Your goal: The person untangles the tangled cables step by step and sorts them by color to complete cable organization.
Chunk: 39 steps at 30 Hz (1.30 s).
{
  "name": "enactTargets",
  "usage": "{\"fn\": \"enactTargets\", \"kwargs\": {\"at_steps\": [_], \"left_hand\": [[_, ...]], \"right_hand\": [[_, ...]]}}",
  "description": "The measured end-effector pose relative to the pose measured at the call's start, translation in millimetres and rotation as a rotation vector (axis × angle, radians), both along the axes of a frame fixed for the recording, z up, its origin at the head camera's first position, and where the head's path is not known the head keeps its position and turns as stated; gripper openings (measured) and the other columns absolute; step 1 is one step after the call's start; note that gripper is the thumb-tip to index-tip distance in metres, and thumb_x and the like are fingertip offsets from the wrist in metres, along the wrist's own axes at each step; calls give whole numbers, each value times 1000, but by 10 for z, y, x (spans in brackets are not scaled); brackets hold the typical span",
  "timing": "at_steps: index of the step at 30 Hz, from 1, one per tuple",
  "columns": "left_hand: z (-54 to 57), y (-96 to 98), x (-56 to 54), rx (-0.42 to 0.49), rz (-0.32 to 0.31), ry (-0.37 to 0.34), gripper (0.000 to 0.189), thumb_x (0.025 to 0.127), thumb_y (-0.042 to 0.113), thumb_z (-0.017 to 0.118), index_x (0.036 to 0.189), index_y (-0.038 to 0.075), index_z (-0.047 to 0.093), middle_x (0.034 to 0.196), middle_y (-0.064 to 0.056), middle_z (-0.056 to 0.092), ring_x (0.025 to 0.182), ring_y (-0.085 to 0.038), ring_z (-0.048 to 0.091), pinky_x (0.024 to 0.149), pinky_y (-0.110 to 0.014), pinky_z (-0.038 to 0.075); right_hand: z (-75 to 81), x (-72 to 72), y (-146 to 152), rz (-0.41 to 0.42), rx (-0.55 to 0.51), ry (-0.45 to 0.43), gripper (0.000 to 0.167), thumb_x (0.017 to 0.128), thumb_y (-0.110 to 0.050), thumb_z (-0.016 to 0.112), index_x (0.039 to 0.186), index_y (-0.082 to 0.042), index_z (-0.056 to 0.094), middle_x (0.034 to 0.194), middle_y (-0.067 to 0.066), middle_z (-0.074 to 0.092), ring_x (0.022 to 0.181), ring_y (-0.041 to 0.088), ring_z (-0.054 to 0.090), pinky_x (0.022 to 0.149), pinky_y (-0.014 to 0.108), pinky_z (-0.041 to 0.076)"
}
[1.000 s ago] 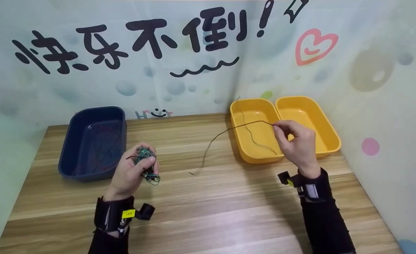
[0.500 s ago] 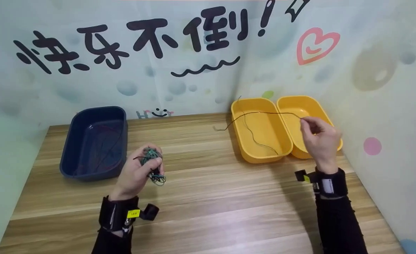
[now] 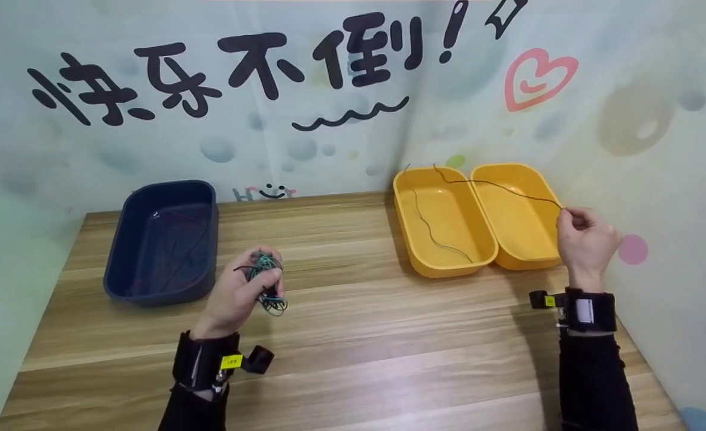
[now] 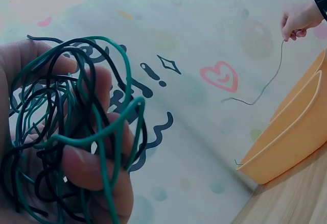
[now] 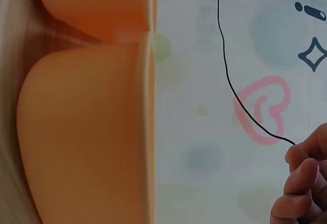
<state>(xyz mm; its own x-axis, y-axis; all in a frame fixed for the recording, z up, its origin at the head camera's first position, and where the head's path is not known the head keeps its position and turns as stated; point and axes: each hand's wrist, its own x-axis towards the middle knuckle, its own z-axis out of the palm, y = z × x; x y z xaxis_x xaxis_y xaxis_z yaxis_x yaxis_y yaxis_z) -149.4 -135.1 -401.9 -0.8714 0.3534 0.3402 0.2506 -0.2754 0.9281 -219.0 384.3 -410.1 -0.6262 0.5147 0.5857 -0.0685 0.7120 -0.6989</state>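
Note:
My left hand (image 3: 236, 293) grips a tangled bundle of green and black wires (image 3: 264, 281), whose loops stick out past the fingers; the left wrist view shows the tangle (image 4: 66, 137) up close. Over at the right edge of the table, my right hand (image 3: 589, 242) pinches one end of a single black wire (image 3: 517, 193). That wire stretches leftward through the air above the two yellow bins, its free end over the left one (image 3: 421, 268). A thin greenish wire (image 3: 427, 227) lies in the left yellow bin, one end poking above the back rim.
Beside the left yellow bin stands the right yellow bin (image 3: 529, 261), their rims touching. A dark blue bin (image 3: 110, 263) at the table's left holds a few thin dark and reddish wires. A printed wall sheet (image 3: 329, 143) rises behind the wooden table (image 3: 388, 359).
My right hand has moved right, from over the yellow bins to beyond the right one, drawing the black wire along with it. The left hand has shifted slightly right, still gripping the wire bundle.

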Motion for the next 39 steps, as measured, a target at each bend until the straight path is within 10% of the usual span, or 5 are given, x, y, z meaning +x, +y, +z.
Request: {"fn": "enactTargets", "kwargs": {"at_steps": [11, 22, 29, 39], "left_hand": [[-2, 9, 15, -25, 16, -43, 6, 95, -1, 51, 99, 2, 52, 70, 0, 60, 63, -11, 59, 60, -22, 50], [-5, 13, 8, -19, -2, -21, 7, 95, -2, 50, 99, 4, 52, 70, 0, 60, 63, -11, 59, 61, -23, 50], [-1, 22, 11, -38, 18, -43, 6, 95, -1, 51, 99, 3, 52, 70, -1, 60, 63, -11, 59, 60, -23, 50], [-13, 44, 15, -52, 30, -44, 5, 95, -1, 52, 99, 1, 52, 69, -1, 60, 62, -13, 58, 61, -25, 51]], "right_hand": [[-183, -27, 313, -106, -191, -358, 33, 87, -20, 52, 103, 1, 72, 60, -27, 48, 60, 0, 50, 64, 18, 40], [-302, -39, 316, -75, 34, -487, 36, 89, -21, 50, 101, 5, 71, 93, 24, 70, 74, 27, 60, 65, 28, 41], [-313, -16, 303, -38, 174, -580, 38, 90, -25, 52, 99, 6, 71, 96, 29, 69, 86, 46, 63, 71, 51, 47], [-276, -32, 289, 6, 265, -839, 42, 92, -35, 53, 112, -2, 69, 112, 30, 64, 98, 50, 58, 68, 52, 44]]}}
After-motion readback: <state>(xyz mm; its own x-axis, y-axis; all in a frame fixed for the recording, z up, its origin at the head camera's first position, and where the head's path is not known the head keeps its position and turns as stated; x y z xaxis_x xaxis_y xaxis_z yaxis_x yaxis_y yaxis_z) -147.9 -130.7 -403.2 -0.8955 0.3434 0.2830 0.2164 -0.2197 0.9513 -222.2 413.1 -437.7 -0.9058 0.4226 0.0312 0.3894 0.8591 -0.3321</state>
